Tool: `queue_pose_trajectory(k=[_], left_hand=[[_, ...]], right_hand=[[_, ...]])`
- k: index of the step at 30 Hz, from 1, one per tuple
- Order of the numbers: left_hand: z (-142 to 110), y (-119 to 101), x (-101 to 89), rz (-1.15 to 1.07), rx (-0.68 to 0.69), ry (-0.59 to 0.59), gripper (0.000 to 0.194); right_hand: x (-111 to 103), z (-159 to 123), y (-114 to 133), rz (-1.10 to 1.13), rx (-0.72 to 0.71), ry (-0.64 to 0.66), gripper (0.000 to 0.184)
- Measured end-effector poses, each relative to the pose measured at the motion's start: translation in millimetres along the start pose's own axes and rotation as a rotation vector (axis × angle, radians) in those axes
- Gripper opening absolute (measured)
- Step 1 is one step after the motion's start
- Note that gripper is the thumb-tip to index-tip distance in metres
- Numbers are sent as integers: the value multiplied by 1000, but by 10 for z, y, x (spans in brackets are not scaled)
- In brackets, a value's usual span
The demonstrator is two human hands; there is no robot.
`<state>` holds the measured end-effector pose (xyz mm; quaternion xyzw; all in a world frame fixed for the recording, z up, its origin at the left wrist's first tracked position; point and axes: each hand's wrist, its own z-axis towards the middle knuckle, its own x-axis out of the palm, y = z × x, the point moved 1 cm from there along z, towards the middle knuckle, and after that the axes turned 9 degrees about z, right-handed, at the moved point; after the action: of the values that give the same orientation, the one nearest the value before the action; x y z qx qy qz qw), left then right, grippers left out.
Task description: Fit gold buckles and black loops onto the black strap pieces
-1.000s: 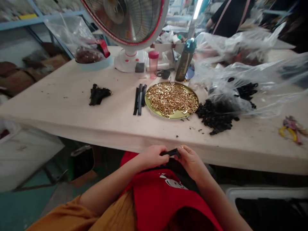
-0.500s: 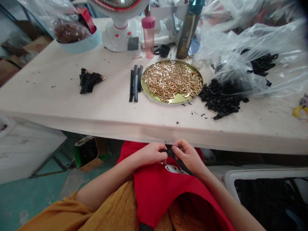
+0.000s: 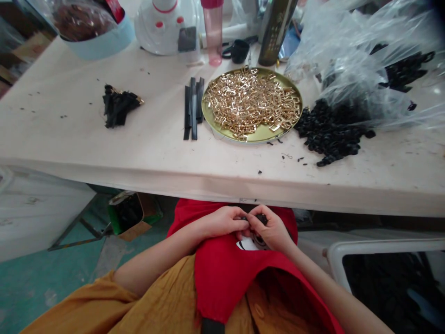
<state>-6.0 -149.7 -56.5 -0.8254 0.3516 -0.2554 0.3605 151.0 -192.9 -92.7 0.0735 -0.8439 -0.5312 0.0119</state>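
My left hand and my right hand meet over my lap, just below the table edge, fingers pinched together on a small black strip piece that is mostly hidden between them. A red apron covers my lap. On the table above, a round gold tray holds several gold metal clasps. Black strips lie side by side left of the tray. A heap of small black pieces lies to its right.
A small black bundle lies at the table's left. At the back stand a fan base, a pink bottle, a dark spray can and a blue bowl. Clear plastic bags crowd the right. A white crate sits beside my right knee.
The view has tilted down and closer to the table. My hands have drawn together nearer my body, and the black piece is now almost hidden in my fingers.
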Motion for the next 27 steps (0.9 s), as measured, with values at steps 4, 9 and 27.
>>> queue_pose_trajectory(k=[4, 9, 27], left_hand=[[2, -17, -58, -52, 2, 9, 13], [88, 98, -69, -74, -3, -42, 14], [-8, 249, 85, 591, 22, -323, 21]], right_hand=[[53, 51, -19, 8, -28, -102, 33], [123, 102, -63, -144, -116, -212, 31], [149, -81, -114, -146, -156, -4, 19]])
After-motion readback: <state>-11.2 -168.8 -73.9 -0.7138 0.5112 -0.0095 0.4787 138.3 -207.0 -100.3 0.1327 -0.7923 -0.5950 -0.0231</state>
